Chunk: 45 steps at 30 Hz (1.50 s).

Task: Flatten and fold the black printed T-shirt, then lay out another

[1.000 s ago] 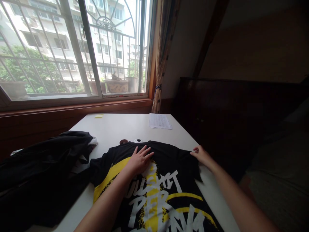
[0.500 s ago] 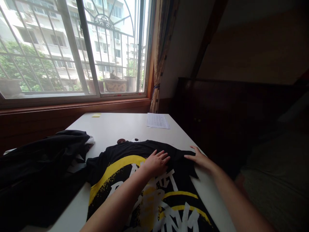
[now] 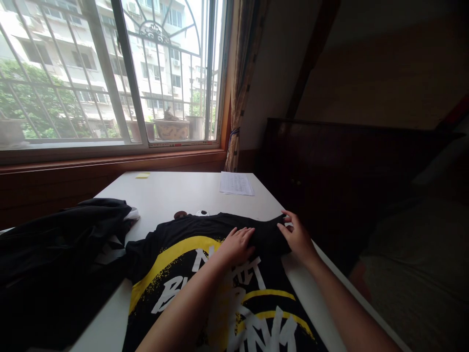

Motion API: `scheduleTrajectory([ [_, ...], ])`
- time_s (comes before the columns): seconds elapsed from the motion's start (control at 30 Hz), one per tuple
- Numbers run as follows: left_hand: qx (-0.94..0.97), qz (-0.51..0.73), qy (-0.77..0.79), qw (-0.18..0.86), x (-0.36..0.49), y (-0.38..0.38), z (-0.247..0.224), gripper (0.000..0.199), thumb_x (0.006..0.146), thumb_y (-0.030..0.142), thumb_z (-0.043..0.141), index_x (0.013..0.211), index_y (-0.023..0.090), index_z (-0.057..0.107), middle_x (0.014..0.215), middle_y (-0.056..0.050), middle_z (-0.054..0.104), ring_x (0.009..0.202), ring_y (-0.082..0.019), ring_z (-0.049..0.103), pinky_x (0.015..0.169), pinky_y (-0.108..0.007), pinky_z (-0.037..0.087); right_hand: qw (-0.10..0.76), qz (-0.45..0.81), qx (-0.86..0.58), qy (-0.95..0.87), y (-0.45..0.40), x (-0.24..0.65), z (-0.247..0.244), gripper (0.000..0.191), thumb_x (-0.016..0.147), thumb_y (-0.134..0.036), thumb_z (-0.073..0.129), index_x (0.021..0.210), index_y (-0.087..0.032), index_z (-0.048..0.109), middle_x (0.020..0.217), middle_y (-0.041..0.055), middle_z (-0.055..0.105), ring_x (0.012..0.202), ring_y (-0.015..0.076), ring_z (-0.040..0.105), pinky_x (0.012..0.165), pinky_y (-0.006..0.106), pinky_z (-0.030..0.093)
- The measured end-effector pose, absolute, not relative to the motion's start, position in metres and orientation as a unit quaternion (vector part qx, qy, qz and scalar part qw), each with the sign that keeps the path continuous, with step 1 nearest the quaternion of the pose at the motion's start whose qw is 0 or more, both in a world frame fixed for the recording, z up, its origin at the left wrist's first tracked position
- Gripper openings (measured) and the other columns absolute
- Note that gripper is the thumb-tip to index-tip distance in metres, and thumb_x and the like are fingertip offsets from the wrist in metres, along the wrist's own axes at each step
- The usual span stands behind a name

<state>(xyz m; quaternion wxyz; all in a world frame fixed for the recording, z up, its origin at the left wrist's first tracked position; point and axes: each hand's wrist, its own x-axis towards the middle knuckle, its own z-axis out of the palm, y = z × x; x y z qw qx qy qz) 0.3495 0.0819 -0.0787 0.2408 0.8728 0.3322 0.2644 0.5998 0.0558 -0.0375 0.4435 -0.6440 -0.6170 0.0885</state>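
Note:
A black T-shirt [image 3: 176,252] with yellow arcs and white lettering lies spread on the white table [image 3: 183,188], its collar side away from me. My left hand [image 3: 239,246] rests flat on the upper chest of the shirt, palm down, fingers stretched out. At the right sleeve [image 3: 273,237], my right hand [image 3: 297,237] has its thumb and fingertips closed around the sleeve's outer edge. My left forearm covers part of the lettering.
Dark bunched clothing [image 3: 84,230] is heaped at the left. Beyond the collar are a brown round object [image 3: 180,214] and a white roll-like object [image 3: 202,213]. Printed papers [image 3: 236,184] and a yellow slip [image 3: 142,175] lie at the far edge, below a barred window [image 3: 168,78].
My right hand has moved away from me along the sleeve and closed on its edge. The sleeve's outer end has shifted with it. My left hand stays on the shirt.

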Motion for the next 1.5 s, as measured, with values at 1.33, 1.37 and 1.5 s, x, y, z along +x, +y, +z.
scheduleTrajectory([
  [1.33, 0.736, 0.277, 0.542, 0.298, 0.356, 0.137, -0.057, 0.052, 0.087, 0.026, 0.059, 0.138, 0.022, 0.053, 0.111, -0.009, 0.074, 0.106, -0.027, 0.067, 0.091, -0.034, 0.049, 0.279, 0.09, -0.579, -0.761, -0.03, 0.594, -0.071, 0.017, 0.086, -0.013, 0.051, 0.094, -0.026, 0.059, 0.093, 0.0018, 0.061, 0.071, 0.0172, 0.063, 0.067, 0.032, 0.055],
  [1.37, 0.737, 0.274, 0.542, 0.296, 0.357, 0.138, -0.056, 0.051, 0.088, 0.029, 0.06, 0.138, 0.023, 0.053, 0.111, -0.009, 0.075, 0.106, -0.027, 0.067, 0.092, -0.034, 0.048, 0.275, 0.088, -0.58, -0.762, -0.03, 0.594, -0.071, 0.019, 0.086, -0.013, 0.051, 0.096, -0.026, 0.059, 0.093, 0.002, 0.061, 0.072, 0.0174, 0.062, 0.068, 0.032, 0.055],
  [1.5, 0.738, 0.263, 0.548, 0.292, 0.365, 0.144, -0.053, 0.053, 0.089, 0.038, 0.063, 0.138, 0.024, 0.052, 0.111, -0.01, 0.075, 0.109, -0.03, 0.067, 0.095, -0.038, 0.047, 0.266, 0.059, -0.586, -0.763, -0.031, 0.589, -0.068, 0.027, 0.086, -0.014, 0.056, 0.108, -0.028, 0.059, 0.102, 0.0039, 0.061, 0.087, 0.021, 0.064, 0.075, 0.035, 0.057],
])
